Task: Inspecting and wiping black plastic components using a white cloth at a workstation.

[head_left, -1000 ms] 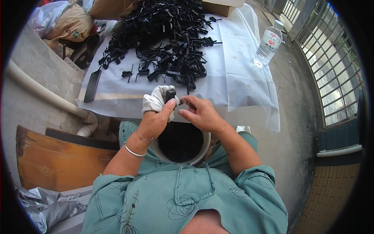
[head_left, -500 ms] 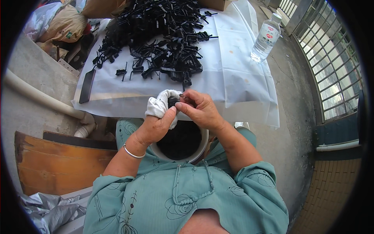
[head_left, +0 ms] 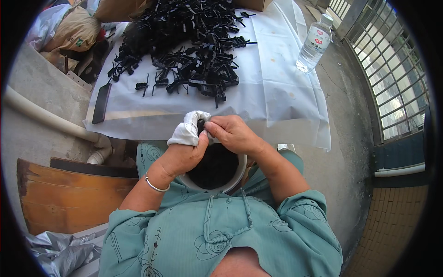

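Observation:
Both of my hands meet above a pale bucket (head_left: 242,167) that stands between my knees with dark contents. A white cloth (head_left: 183,133) covers the fingers of my left hand (head_left: 182,156); whether it is a glove or a loose rag I cannot tell. A small black plastic part (head_left: 201,125) is gripped there, mostly hidden by thumb and cloth. My right hand (head_left: 235,134) is closed in a pinch at the part's right side, its fingertips touching the left thumb. On the table ahead lies a heap of black plastic parts (head_left: 198,64) with thin strips sticking out.
White sheeting (head_left: 281,92) covers the table. A clear water bottle (head_left: 314,46) stands at its right edge, a flat black bar (head_left: 101,102) lies at its left. Bags (head_left: 76,32) are piled at far left. A pipe (head_left: 50,113) and brown board (head_left: 74,196) are beside me.
My right fingers, earlier raised at the part's upper end, have come down and curled in against it. The left hand has turned slightly, and the black part shows less.

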Tool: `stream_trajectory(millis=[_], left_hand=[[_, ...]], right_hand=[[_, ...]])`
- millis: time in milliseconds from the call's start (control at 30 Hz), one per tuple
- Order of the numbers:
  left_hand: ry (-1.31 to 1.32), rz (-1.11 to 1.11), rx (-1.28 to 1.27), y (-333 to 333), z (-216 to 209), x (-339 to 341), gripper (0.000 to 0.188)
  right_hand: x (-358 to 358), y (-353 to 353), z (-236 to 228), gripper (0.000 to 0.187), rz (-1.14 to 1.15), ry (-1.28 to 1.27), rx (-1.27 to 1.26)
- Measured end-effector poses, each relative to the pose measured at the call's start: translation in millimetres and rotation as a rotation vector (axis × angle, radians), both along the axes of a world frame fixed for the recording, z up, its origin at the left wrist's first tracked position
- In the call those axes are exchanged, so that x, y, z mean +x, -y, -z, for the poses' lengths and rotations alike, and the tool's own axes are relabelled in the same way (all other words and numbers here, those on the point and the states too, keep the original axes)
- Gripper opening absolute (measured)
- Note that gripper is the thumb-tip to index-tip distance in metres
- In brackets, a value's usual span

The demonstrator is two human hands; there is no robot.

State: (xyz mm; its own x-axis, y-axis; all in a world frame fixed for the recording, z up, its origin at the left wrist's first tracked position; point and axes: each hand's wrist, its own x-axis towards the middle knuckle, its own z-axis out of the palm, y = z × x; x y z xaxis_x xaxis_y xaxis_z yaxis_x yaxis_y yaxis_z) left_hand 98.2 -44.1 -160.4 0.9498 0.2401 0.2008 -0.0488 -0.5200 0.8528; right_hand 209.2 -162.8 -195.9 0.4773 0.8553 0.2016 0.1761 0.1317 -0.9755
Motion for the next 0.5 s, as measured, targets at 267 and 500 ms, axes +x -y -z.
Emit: stream_trajectory(millis=[267,500], left_hand=[[0.127,-0.059,0.386,-20.4,20.8,7.2,0.028],[0.177,-0.104,-0.307,-27.8,10.2,19.0,0.022]], right_hand=[[32.9,-11.2,1.6,0.025,0.657,0.908,-0.395],[38.8,6.7,-5.6,0.028,0.675,0.750,-0.132]])
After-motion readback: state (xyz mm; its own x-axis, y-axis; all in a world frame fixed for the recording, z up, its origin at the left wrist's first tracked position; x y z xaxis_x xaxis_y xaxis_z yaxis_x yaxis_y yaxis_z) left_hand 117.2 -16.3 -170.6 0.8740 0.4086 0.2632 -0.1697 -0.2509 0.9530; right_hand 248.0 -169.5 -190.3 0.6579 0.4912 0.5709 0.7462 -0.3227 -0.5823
